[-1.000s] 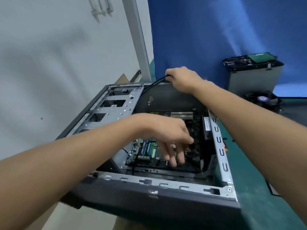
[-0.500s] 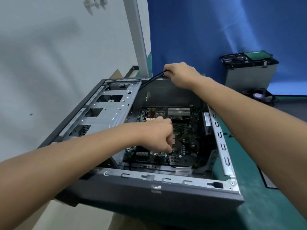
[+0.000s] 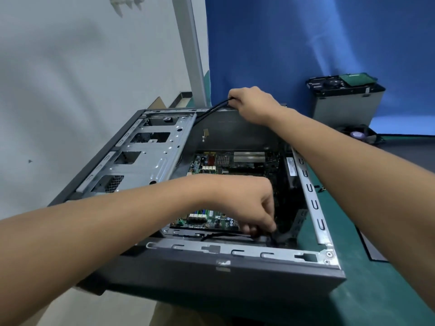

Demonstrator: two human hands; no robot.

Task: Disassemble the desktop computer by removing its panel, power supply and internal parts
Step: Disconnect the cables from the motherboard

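While the left hand (image 3: pixel 254 208) reaches into the open computer case (image 3: pixel 211 271), its fingers (image 3: pixel 250 228) curl down and pinch a black lead (image 3: pixel 280 237) at the near right corner. The right hand (image 3: pixel 253 104) is closed round black cables (image 3: pixel 211 109) at the far rim. White lettering along the near edge of the motherboard (image 3: pixel 235 165), a barcode sticker (image 3: pixel 291 166) on the right inner wall and a small badge (image 3: pixel 222 263) on the near outer wall are all too blurred to read. The case lies on its side on a green desk (image 3: pixel 353 295). Well apart at the back right stands a grey metal box (image 3: pixel 346 109) with a green board (image 3: pixel 356 78) on top, and a fan (image 3: pixel 357 134) sits just beside it. A blue cloth backdrop (image 3: pixel 294 43) hangs behind, and a pale wall (image 3: pixel 70 78) is at left.
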